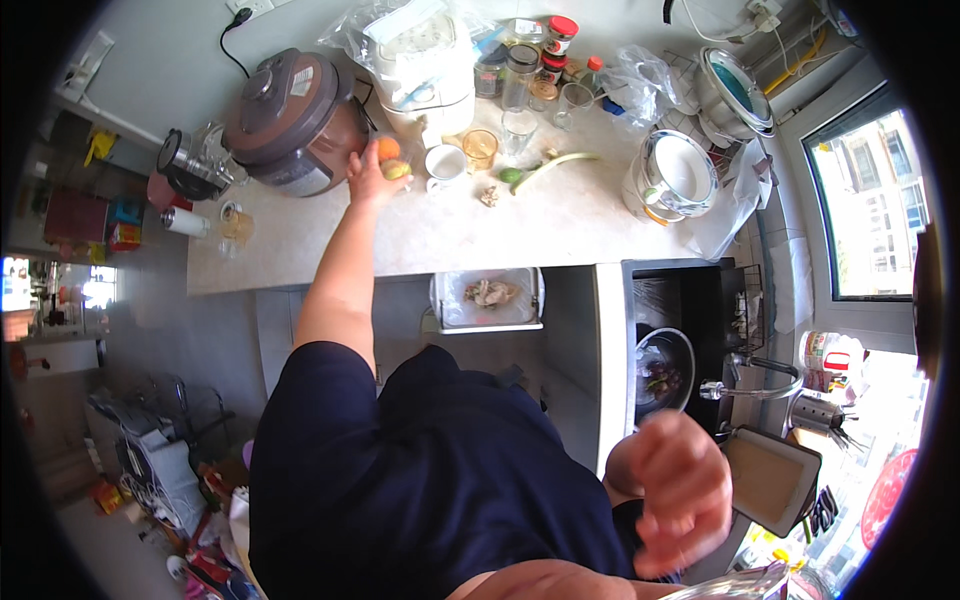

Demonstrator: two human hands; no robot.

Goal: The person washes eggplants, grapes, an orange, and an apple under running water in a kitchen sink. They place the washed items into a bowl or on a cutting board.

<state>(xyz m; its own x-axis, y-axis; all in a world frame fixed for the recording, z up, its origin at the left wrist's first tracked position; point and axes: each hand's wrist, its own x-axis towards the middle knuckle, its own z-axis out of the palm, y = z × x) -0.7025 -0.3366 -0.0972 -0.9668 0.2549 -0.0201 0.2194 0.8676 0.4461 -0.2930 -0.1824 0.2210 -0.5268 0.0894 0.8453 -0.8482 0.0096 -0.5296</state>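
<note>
On the left of the counter, my left hand point(367, 182) reaches out beside the brown electric pressure cooker point(300, 125). Its thumb and fingers lie around an orange round fruit point(388, 149) and a yellow fruit point(395, 169). Just right of them stand a white mug point(445, 165) and an amber glass cup point(480, 150). My right hand point(678, 492) is raised at the lower right, off the counter. Its fingers look bent but are smeared by motion, so whether it holds anything does not show.
Garlic point(490, 195), a green lime-like fruit point(511, 175) and a green stalk point(555, 168) lie mid-counter. Jars and glasses point(521, 80) line the back. White bowls point(680, 172) stand right. Below are a lined bin point(487, 328) and a sink basin point(706, 300) with a colander point(664, 340).
</note>
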